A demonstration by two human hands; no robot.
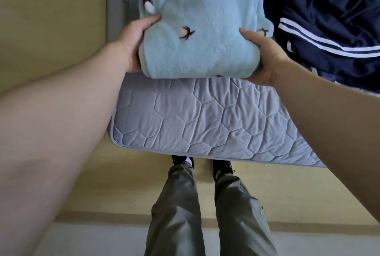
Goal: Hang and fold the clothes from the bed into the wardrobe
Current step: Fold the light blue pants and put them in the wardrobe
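Now | left hand point(135, 45), right hand point(265, 58) clasp folded fleece point(197, 29) over the bed point(205, 124) | I judge it soft, light; support underneath.

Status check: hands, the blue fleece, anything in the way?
Both gripping: left hand and right hand hold the folded blue fleece by its sides. Fleece over the bed. Close on its right, navy striped garment.

Bare quilted mattress point(205, 119) lies open on the near side of the fleece point(197, 45); a navy heap point(329, 8) crowds its right, open floor point(51, 19) left.
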